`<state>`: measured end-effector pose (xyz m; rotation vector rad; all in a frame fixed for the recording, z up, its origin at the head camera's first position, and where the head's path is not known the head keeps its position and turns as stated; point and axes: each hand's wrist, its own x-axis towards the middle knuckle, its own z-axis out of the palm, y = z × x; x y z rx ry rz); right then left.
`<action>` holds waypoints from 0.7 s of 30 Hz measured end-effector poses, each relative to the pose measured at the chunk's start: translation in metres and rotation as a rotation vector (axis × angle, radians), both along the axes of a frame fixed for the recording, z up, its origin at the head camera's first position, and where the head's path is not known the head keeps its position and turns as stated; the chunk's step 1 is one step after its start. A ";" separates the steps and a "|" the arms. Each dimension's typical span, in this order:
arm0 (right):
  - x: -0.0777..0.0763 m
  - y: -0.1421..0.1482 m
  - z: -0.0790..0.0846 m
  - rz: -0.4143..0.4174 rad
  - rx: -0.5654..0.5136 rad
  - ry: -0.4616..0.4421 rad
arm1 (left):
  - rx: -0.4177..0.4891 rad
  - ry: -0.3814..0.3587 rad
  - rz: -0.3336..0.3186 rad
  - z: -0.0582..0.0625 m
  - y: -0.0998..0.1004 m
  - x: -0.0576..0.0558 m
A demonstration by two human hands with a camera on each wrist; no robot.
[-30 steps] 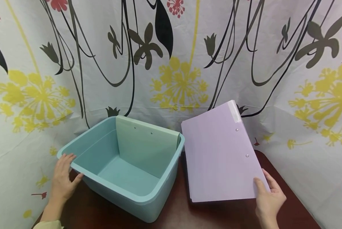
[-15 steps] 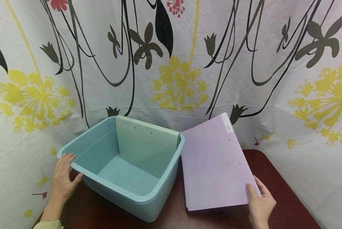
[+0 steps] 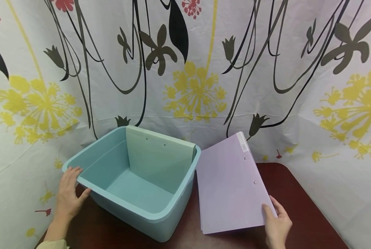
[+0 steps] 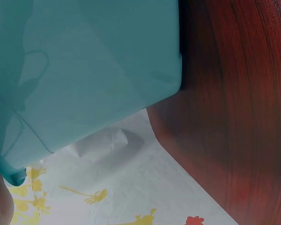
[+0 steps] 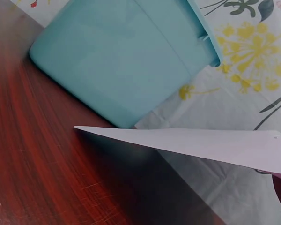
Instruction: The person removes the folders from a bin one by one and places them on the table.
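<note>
Reddish-brown table [image 3: 297, 207], blue tub [image 3: 162, 228] toward its left edge, purple folder [image 3: 230, 186] tilted between tub and right edge. Left hand [image 3: 68, 197] rests on the rim, fingers loose; right hand [image 3: 277, 223] pinches one folder corner, so imo it could twist free.

Blue rectangular plastic tub [image 3: 139, 193] on dark-red wooden table [image 3: 300, 214]; flat pale-green folder [image 3: 160, 160] inside, one o'clock; flat lilac folder [image 3: 229, 190], three o'clock
</note>
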<state>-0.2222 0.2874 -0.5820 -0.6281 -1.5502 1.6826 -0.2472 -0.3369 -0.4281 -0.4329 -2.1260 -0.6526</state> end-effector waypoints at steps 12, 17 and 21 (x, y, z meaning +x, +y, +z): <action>0.005 -0.021 0.007 0.004 0.121 -0.133 | 0.013 -0.026 0.000 0.000 0.002 0.002; 0.008 -0.027 0.008 0.019 0.174 -0.194 | 0.012 -0.032 0.004 0.000 0.002 0.002; 0.009 -0.030 0.006 0.036 0.202 -0.203 | 0.010 -0.034 0.008 0.000 0.002 0.002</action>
